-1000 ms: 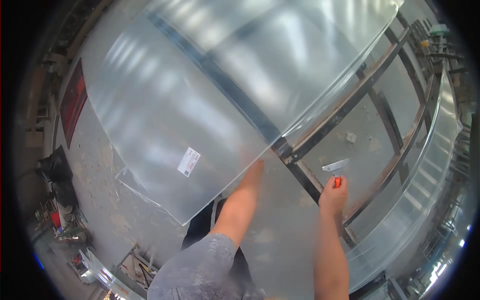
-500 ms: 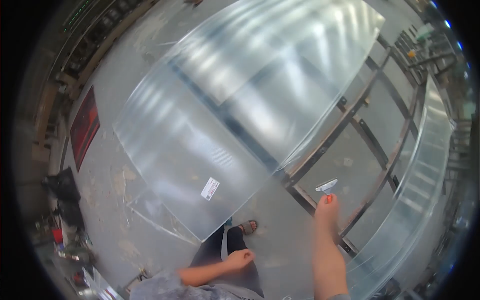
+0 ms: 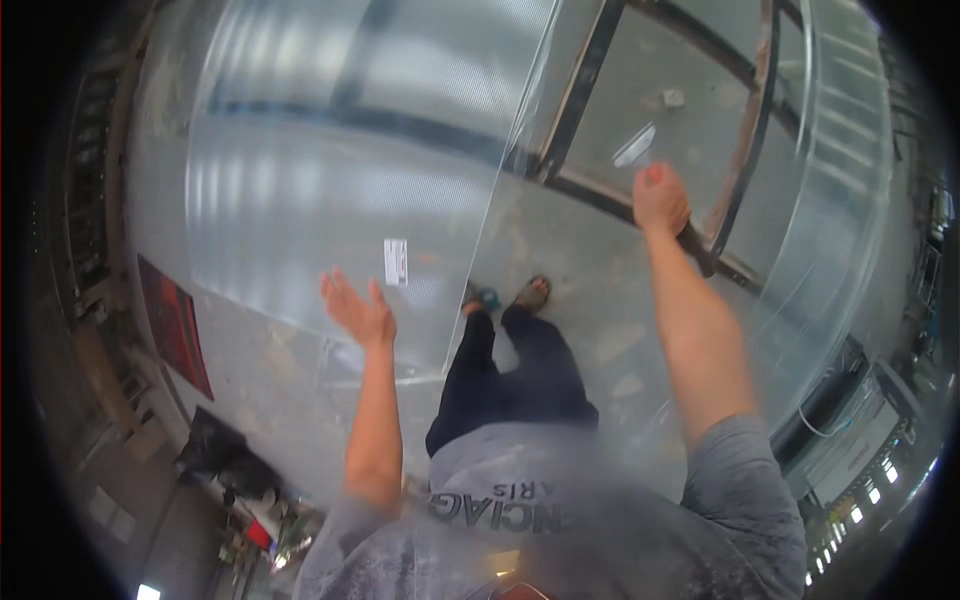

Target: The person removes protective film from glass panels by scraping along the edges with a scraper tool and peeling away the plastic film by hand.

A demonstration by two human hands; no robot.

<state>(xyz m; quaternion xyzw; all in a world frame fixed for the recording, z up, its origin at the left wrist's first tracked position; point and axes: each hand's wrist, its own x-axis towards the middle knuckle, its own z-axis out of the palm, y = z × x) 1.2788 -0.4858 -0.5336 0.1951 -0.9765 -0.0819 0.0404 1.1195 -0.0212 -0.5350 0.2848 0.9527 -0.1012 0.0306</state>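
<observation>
The scraper (image 3: 635, 147) is sitting at about 1:30, its pale blade slanting over the opening of the dark metal frame (image 3: 575, 100). My right hand (image 3: 662, 200) is gripping its reddish handle, fingers curling closed, while my forearm is reaching out long, pointing toward 11 o'clock. My left hand (image 3: 360, 308) is hovering or resting at 9 o'clock, and I cannot tell whether it is touching the clear sheet (image 3: 300, 170) behind it; it is holding nothing, its fingers spreading open and aiming toward 11. The white label (image 3: 396, 262) is lying just beyond it, at 10. Farther out, a second clear sheet (image 3: 850, 150) is curving past 2 o'clock, and a red panel (image 3: 175, 325) is lying on the floor (image 3: 600, 345) at 9.
</observation>
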